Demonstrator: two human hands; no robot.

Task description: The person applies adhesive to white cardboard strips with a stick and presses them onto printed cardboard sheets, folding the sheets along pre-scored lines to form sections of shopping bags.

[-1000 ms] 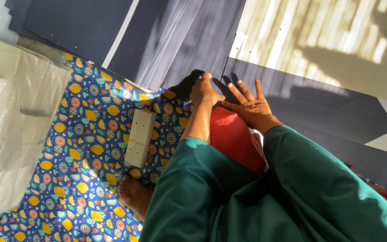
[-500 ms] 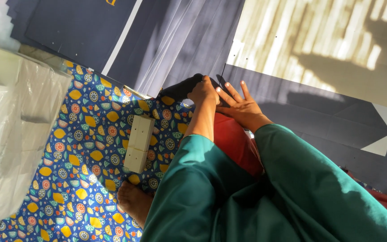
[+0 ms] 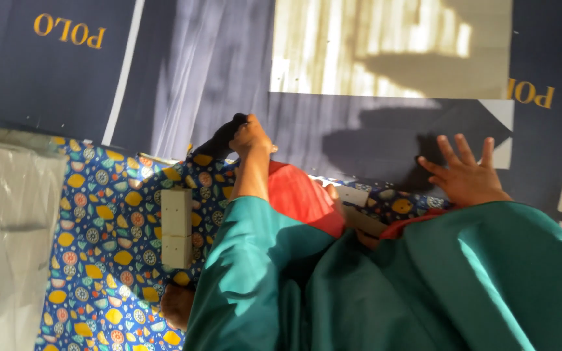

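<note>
- Gripping a black object, left hand is clenched round its near end; the object's long axis runs far-to-left off the fist, over the patterned cloth.
- Right hand is released, fingers spread flat on the dark mat, well apart to the right.
- White block lies near-left of the left hand.

I see a small dark, soft-looking object gripped in the left hand, lying at the patterned blue cloth's upper edge against the navy sheet.
</note>
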